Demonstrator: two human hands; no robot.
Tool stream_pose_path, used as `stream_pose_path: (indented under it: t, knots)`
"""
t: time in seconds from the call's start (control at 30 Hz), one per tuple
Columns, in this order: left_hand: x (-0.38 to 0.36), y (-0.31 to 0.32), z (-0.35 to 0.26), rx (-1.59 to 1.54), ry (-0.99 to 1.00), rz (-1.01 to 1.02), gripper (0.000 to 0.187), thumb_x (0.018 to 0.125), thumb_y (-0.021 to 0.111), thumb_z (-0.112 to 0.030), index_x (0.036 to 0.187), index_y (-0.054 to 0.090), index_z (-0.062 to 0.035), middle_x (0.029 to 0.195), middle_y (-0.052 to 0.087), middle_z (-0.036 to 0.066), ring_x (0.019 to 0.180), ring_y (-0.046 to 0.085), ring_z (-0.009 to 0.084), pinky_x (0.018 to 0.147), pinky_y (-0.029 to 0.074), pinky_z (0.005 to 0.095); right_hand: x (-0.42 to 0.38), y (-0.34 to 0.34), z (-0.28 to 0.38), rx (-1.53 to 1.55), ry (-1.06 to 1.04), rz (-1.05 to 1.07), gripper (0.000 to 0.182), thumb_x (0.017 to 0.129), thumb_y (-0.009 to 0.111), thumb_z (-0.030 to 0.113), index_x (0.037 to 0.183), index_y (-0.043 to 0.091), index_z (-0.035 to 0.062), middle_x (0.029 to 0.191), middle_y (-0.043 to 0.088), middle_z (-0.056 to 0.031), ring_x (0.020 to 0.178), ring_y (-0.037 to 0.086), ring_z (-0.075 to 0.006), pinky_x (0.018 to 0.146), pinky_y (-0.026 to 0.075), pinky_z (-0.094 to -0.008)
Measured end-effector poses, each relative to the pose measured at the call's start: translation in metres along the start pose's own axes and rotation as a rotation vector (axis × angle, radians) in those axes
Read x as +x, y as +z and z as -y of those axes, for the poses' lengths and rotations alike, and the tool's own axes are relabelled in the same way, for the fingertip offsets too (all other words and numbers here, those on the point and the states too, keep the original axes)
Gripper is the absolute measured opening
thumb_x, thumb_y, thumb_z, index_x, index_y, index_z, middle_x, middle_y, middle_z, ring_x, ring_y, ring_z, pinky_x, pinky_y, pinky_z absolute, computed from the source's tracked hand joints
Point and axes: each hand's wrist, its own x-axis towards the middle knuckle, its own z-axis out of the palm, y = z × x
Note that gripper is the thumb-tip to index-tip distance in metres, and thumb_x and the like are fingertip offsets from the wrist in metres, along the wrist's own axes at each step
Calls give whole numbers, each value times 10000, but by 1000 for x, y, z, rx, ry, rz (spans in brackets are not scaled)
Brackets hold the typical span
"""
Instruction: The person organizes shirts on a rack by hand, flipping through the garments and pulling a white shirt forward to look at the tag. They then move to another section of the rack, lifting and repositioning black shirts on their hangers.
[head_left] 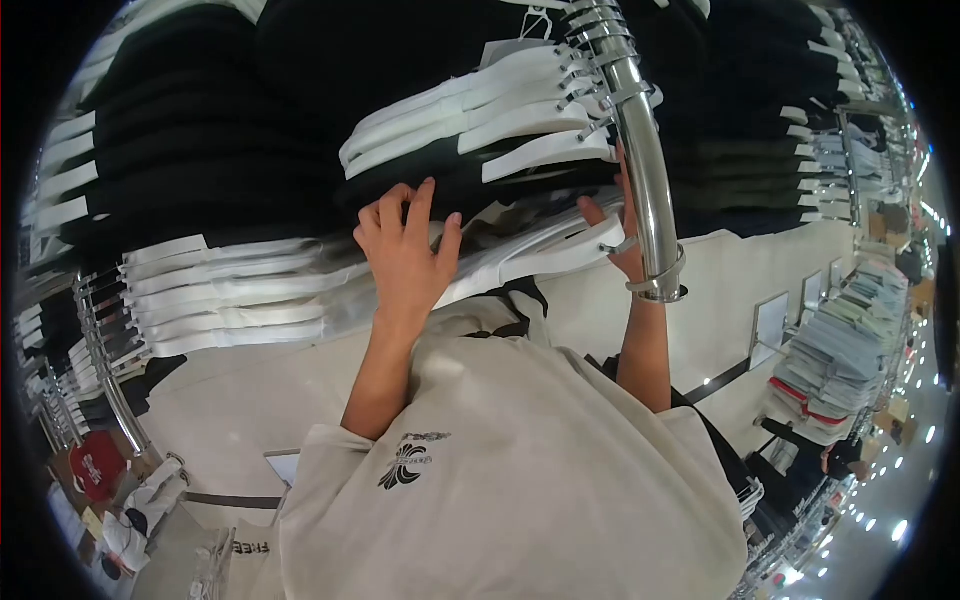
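My left hand (405, 245) rests its bent, spread fingers on the edge of the black garments (390, 190) hanging from the rack, its thumb apart from the fingers. Partly behind the metal rail (645, 180), my right hand (628, 250) has its thumb and a finger stretched apart near the hanger hooks. Between my hands, a white hanger (560, 250) with a pale garment hangs closest to me, its hook at the rail's end. Farther along are several white hangers (545, 155) with black clothes, crowded together. The rail hides part of my right hand.
White hangers (235, 290) with pale garments are stacked left of my left hand. More dark clothes (740, 170) hang at right. Light folded-looking garments (835, 350) hang on a far rack. A red item (97, 465) lies lower left. The pale floor (225, 430) runs below.
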Motion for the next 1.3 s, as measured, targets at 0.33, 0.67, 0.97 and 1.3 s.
stream_pose_path:
  t: [0.33, 0.67, 0.97, 1.3]
  knots:
    - [-12, -35, 19, -325, 40, 144, 297, 774, 835, -100, 1042, 730, -25, 997, 656, 123, 902, 642, 291, 772, 516, 367, -4, 14, 6, -221, -6, -86, 596, 791, 817, 119, 1320, 578, -13, 1240, 581, -196, 1176, 557, -388, 972, 476, -494]
    - [-41, -62, 27, -518, 61, 415, 457, 714, 884, -210, 1083, 732, 13, 1020, 707, 159, 860, 692, 327, 758, 556, 368, -20, 33, -8, -25, 39, -286, 122, 920, 725, 139, 954, 655, 45, 1027, 711, -109, 1104, 646, -300, 1055, 413, -466]
    - [-52, -58, 18, -621, 282, 386, 421, 689, 907, -249, 974, 738, 11, 842, 705, 156, 707, 686, 318, 617, 542, 361, -18, 28, -27, 99, -115, -191, 284, 898, 795, 221, 996, 598, 41, 1019, 692, -114, 993, 662, -225, 1080, 451, -437]
    - [-32, -50, 29, -617, -32, 251, 153, 775, 829, -113, 841, 713, -38, 689, 613, 80, 570, 592, 235, 518, 464, 348, -27, 32, -26, 309, 139, -161, 264, 911, 785, 187, 1025, 589, 52, 1042, 656, -84, 907, 614, -168, 817, 503, -300]
